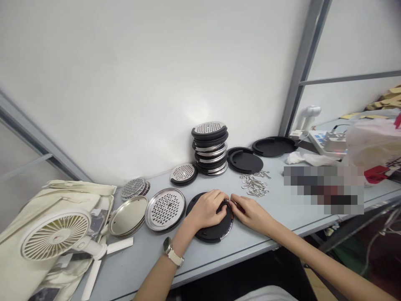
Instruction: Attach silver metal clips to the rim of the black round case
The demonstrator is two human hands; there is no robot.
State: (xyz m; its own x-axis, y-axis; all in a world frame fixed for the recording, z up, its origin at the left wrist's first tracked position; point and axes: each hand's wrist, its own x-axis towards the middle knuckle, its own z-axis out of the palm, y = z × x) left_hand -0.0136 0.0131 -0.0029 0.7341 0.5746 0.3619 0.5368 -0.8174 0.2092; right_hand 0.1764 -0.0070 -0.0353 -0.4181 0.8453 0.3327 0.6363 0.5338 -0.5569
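Note:
A black round disc [208, 234] with a shiny strip along its right edge lies on the table in front of me. My left hand [208, 209], wearing a watch, rests over it, fingers curled closed at its upper right rim. Something small and dark shows by those fingertips, too small to name. Against the same rim, my right hand [246, 211] is pinched closed; what its fingers hold is hidden. Beyond the right hand lies a loose pile of metal clips [255, 185]. Left of the disc sits a round metal grater plate [166, 209] with rows of holes.
Plain metal discs [130, 215] and small grater plates [134, 188] lie further left, beside a white fan [56, 236]. At the back stand a tall stack of grater plates and black rings [209, 148], another grater [183, 173] and black trays [246, 161]. Plastic bags [369, 142] lie right.

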